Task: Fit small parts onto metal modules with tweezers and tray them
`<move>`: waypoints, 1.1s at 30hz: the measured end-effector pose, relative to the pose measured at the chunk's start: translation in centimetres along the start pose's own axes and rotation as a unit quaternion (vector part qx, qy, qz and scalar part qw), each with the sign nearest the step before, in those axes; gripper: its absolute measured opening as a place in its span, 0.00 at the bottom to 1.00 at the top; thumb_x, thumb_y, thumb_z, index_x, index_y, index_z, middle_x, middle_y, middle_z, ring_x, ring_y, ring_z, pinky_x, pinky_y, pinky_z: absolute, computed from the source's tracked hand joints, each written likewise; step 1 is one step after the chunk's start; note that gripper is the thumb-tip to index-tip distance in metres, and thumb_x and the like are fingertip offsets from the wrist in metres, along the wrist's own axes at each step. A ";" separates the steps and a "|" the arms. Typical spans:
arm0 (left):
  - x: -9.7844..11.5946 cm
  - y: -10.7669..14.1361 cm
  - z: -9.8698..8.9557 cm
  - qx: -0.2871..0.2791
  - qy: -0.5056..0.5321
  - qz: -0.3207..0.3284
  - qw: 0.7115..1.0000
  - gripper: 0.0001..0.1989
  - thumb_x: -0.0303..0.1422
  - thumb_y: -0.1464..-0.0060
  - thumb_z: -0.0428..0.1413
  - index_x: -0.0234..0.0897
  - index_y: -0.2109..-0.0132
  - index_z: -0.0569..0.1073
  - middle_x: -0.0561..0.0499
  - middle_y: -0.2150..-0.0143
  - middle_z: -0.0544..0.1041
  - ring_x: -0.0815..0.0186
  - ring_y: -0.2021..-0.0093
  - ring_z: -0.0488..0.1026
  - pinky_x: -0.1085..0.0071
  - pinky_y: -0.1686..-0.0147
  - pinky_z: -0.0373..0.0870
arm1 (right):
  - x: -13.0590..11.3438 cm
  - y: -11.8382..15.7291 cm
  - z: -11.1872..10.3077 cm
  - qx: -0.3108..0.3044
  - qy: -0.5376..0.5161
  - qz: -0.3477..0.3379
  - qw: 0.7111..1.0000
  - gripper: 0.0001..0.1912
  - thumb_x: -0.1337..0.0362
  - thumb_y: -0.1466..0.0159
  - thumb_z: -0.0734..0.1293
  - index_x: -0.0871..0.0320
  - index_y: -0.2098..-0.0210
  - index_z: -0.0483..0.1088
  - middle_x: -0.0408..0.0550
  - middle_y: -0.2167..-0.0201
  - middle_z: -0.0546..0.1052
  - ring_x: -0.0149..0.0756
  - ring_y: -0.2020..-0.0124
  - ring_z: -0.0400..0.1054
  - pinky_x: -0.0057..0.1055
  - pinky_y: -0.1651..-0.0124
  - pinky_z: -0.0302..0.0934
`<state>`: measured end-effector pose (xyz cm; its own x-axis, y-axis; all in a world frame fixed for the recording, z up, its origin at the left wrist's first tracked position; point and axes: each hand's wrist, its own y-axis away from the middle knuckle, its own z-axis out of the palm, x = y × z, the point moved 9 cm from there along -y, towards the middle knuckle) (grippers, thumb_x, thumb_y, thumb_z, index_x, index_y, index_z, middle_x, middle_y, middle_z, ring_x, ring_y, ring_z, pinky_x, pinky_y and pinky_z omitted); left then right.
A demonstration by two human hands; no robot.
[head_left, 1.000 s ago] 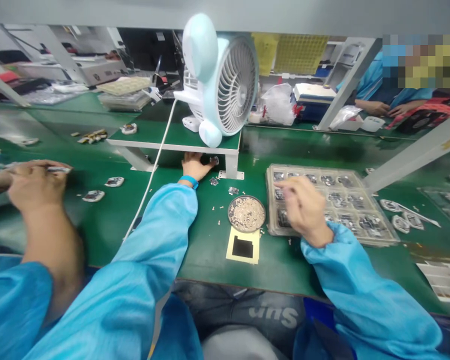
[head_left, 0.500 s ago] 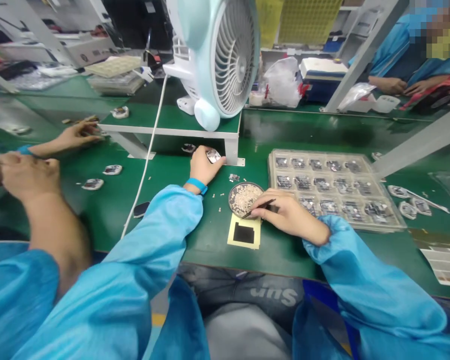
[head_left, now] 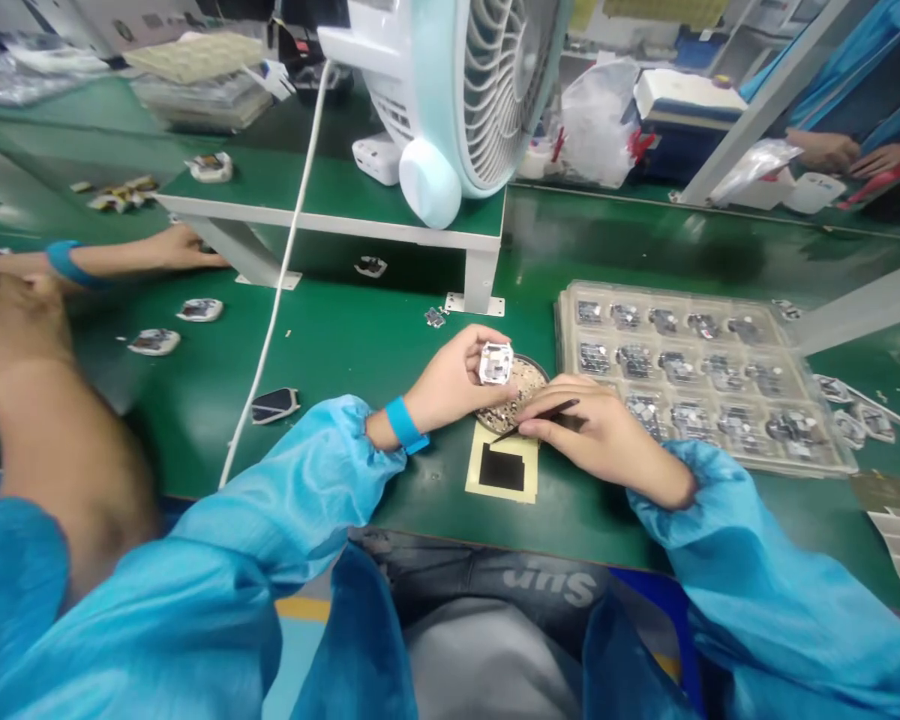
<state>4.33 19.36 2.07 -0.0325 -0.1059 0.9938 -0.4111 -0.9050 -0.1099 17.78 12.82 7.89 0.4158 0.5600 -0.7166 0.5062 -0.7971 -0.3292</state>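
Note:
My left hand (head_left: pixel 457 380) grips a small white casing (head_left: pixel 496 364) with electronic parts inside, raised over the left side of a round dish (head_left: pixel 534 374). Tiny pale and dark pieces fill that dish. Between the fingers of my right hand (head_left: pixel 581 425) are dark tweezers (head_left: pixel 544 412), their tip pointing down and left. The tip is above a yellow sheet (head_left: pixel 501 492) that bears a black patch (head_left: pixel 502 468). Part of the dish is hidden behind both hands. A small metallic part (head_left: pixel 434 317) lies on the green table beyond my left hand.
A clear compartment tray (head_left: pixel 690 375) of metallic parts lies to the right. A raised shelf (head_left: pixel 330 220) carries a fan (head_left: pixel 457 110), whose white cable (head_left: pixel 277 280) crosses the left side. More casings (head_left: pixel 200 309) lie near a co-worker's arms (head_left: pixel 120 262).
My left hand has brought the casing from beside the shelf leg toward me, over to the dish. My right hand still holds the tweezers near the yellow sheet. The view has shifted.

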 end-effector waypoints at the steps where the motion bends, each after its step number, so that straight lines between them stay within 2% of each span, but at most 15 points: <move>1: 0.0 0.2 0.3 -0.010 0.002 -0.004 1.000 0.31 0.25 0.58 0.71 0.39 0.48 0.68 0.45 0.53 0.78 0.60 0.55 0.80 0.66 0.57 0.79 | 0.0 0.0 -0.4 0.008 -0.015 0.006 1.000 0.04 0.62 0.33 0.72 0.51 0.62 0.81 0.45 0.64 0.84 0.40 0.59 0.77 0.42 0.53 0.70; 5: 0.1 0.5 0.3 0.000 -0.015 -0.004 1.000 0.25 0.27 0.53 0.69 0.38 0.49 0.70 0.45 0.57 0.80 0.60 0.59 0.80 0.66 0.63 0.79 | -0.3 0.2 -3.5 0.105 -0.057 -0.001 0.993 0.04 0.66 0.34 0.72 0.52 0.64 0.80 0.46 0.66 0.83 0.41 0.61 0.77 0.42 0.53 0.71; 9: 0.4 0.6 0.1 0.031 -0.052 0.024 0.998 0.13 0.31 0.45 0.66 0.37 0.54 0.75 0.47 0.64 0.80 0.64 0.67 0.79 0.69 0.70 0.77 | -0.5 1.2 -6.6 0.235 -0.012 -0.056 0.970 0.05 0.68 0.36 0.72 0.51 0.64 0.79 0.47 0.67 0.82 0.43 0.63 0.77 0.46 0.55 0.71; 11: 0.2 0.7 0.2 0.038 -0.058 0.023 0.997 0.10 0.32 0.44 0.64 0.36 0.55 0.76 0.48 0.66 0.79 0.65 0.69 0.77 0.70 0.72 0.75 | -0.7 1.5 -7.1 0.266 0.020 -0.082 0.960 0.05 0.68 0.37 0.73 0.51 0.64 0.79 0.46 0.68 0.82 0.43 0.65 0.77 0.46 0.57 0.71; 20: 0.0 0.7 0.1 0.045 -0.056 -0.004 0.997 0.10 0.28 0.44 0.62 0.34 0.54 0.78 0.47 0.64 0.80 0.69 0.71 0.75 0.74 0.71 0.71 | -1.6 1.1 -5.5 0.216 0.154 -0.112 0.958 0.08 0.71 0.38 0.74 0.52 0.61 0.78 0.46 0.65 0.83 0.41 0.64 0.76 0.45 0.54 0.67; 33: 0.0 0.9 0.1 0.040 -0.096 -0.015 0.994 0.12 0.32 0.43 0.61 0.33 0.52 0.78 0.48 0.67 0.78 0.73 0.76 0.67 0.75 0.75 0.65 | -1.4 1.0 -5.0 0.196 0.174 -0.113 0.958 0.07 0.71 0.37 0.74 0.52 0.61 0.78 0.47 0.64 0.84 0.42 0.62 0.76 0.44 0.54 0.65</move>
<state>4.04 18.56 1.94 0.1570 -0.1485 0.9764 -0.3351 -0.9380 -0.0888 21.45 12.36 11.64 0.5898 0.7161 -0.3732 0.3198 -0.6315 -0.7064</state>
